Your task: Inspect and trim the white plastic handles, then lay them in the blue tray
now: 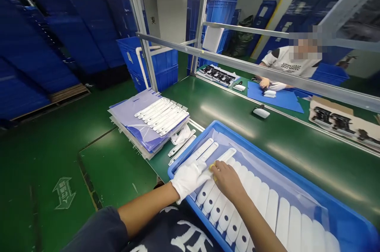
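Note:
My left hand [190,179] wears a white glove and rests on the loose white plastic strips [204,151] lying at the near end of a blue plastic tray [202,139]. My right hand [227,180] is bare, with yellow finger cots, and pinches the end of one white strip [226,155]. Beneath both hands, a clear liner holds rows of white rounded plastic parts with dark round holes [234,216]. Their far ends are partly hidden by my hands and forearms.
To the left on the green bench [297,153], a stack of blue-and-clear sheets [130,113] carries several white strips. Loose strips [181,150] and a white glove [181,135] lie nearby. Beyond an aluminium rail [237,58], a co-worker's hands [270,84] work over a blue mat [276,97].

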The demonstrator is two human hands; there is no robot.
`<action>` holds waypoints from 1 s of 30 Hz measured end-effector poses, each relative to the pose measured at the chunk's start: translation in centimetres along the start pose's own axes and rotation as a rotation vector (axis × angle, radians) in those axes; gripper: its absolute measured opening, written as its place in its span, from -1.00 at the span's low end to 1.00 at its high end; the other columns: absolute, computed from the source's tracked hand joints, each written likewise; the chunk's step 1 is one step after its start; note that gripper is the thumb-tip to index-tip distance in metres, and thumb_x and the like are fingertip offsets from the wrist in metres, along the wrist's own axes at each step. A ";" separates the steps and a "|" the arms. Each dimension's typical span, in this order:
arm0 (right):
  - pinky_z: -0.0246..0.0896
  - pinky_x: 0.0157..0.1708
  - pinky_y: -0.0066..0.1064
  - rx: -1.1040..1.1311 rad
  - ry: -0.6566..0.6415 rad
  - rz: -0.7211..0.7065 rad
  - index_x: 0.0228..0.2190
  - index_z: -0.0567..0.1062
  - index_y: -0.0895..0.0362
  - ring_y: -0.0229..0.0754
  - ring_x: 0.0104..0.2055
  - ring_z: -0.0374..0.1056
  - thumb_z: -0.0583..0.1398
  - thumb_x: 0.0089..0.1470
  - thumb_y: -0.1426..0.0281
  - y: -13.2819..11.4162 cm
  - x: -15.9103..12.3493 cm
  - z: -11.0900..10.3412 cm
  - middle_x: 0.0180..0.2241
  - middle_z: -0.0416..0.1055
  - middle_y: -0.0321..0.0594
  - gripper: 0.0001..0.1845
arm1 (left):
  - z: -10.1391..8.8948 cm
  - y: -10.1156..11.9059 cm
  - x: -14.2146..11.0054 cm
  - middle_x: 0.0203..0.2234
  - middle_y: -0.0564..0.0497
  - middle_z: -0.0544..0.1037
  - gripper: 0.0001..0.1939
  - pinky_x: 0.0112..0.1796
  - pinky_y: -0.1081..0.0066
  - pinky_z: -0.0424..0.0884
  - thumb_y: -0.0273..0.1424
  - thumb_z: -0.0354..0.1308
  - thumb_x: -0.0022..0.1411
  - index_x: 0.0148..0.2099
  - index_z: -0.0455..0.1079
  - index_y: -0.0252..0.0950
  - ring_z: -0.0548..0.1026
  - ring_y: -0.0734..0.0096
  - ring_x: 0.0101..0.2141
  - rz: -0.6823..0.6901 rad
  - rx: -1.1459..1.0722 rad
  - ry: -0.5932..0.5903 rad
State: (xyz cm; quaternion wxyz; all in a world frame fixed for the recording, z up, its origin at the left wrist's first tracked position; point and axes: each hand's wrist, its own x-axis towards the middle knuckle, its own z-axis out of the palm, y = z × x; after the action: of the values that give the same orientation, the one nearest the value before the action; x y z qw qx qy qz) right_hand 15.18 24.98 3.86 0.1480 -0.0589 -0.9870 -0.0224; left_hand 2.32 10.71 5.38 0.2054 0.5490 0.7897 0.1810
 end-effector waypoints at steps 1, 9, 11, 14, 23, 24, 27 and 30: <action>0.24 -0.36 -0.32 -0.009 0.064 0.011 -0.38 0.49 0.15 -0.07 -0.29 0.37 0.13 0.01 0.74 0.2 -0.3 -0.4 -0.31 0.46 -0.09 -0.72 | -0.3 0.1 -0.4 -0.08 -0.10 0.62 -0.68 -0.10 0.29 0.52 -0.21 0.12 0.42 0.07 0.46 -0.29 0.59 0.24 -0.12 0.050 -0.101 -0.043; 0.42 -0.07 -0.13 0.301 0.991 0.233 0.02 0.45 -0.19 -0.05 0.14 0.35 0.18 0.15 0.65 -4.9 -1.2 -4.9 0.15 0.35 -0.21 -0.45 | -1.5 1.8 -4.7 -0.43 -0.05 0.62 -0.44 -0.33 0.41 0.46 -0.02 -0.12 0.46 -0.27 0.50 -0.33 0.54 0.33 -0.42 0.245 -0.716 -0.342; 0.43 -0.05 -0.11 0.697 0.980 0.470 0.22 0.29 -0.25 -0.06 0.18 0.34 0.11 0.31 0.45 -7.0 -0.7 -6.6 0.27 0.24 -0.16 -0.47 | -1.1 2.0 -5.7 -0.44 -0.06 0.60 -0.44 -0.29 0.38 0.47 0.01 -0.11 0.44 -0.22 0.48 -0.35 0.53 0.31 -0.42 0.239 -0.771 -0.369; 0.44 -0.20 -0.19 1.504 0.598 0.665 0.27 0.29 -0.09 -0.08 -0.08 0.49 -0.08 0.39 0.04 -9.2 -0.2 -8.9 0.09 0.45 -0.03 -0.46 | -0.2 1.9 -6.9 -0.39 -0.07 0.60 -0.50 -0.24 0.35 0.48 0.00 -0.01 0.41 -0.14 0.48 -0.35 0.53 0.29 -0.37 0.209 -0.827 -0.386; 0.23 -0.43 -0.37 2.150 0.392 0.661 0.04 0.55 0.12 -0.27 -0.54 0.26 0.10 0.10 -0.27 -10.9 -1.0 -11.1 -0.52 0.40 -0.28 -0.17 | 1.0 1.5 -9.1 -0.31 -0.03 0.59 -0.66 -0.17 0.36 0.42 -0.11 0.08 0.39 -0.18 0.48 -0.28 0.49 0.28 -0.29 0.383 -0.873 -0.477; 0.24 -0.41 -0.36 2.165 0.393 0.662 0.03 0.56 0.13 -0.27 -0.53 0.26 0.10 0.09 -0.28 -11.0 -0.9 -11.2 -0.49 0.41 -0.27 -0.17 | 0.9 1.5 -9.2 -0.34 -0.01 0.57 -0.67 -0.20 0.38 0.41 -0.12 0.09 0.38 -0.22 0.46 -0.28 0.47 0.31 -0.32 0.375 -0.861 -0.473; 0.25 -0.42 -0.36 2.180 0.398 0.661 0.01 0.56 0.13 -0.30 -0.55 0.23 0.08 0.10 -0.28 -11.2 -0.9 -11.3 -0.49 0.38 -0.29 -0.18 | 0.8 1.5 -9.6 -0.39 0.03 0.51 -0.69 -0.27 0.41 0.36 -0.13 0.10 0.37 -0.25 0.42 -0.27 0.41 0.37 -0.37 0.350 -0.849 -0.465; 0.25 -0.52 -0.38 2.114 0.421 0.642 0.01 0.52 0.13 -0.29 -0.58 0.23 0.06 0.11 -0.28 -11.0 -0.9 -11.5 -0.54 0.35 -0.33 -0.19 | 0.7 1.6 -9.8 -0.43 0.05 0.48 -0.68 -0.31 0.43 0.35 -0.12 0.09 0.36 -0.26 0.41 -0.27 0.39 0.38 -0.40 0.340 -0.850 -0.491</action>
State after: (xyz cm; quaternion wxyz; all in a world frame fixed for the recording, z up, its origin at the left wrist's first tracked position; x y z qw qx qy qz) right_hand 18.03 13.21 14.31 0.2863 -0.1503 -0.4048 0.8553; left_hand 7.00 2.08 6.89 0.5570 0.5640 0.4747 0.3825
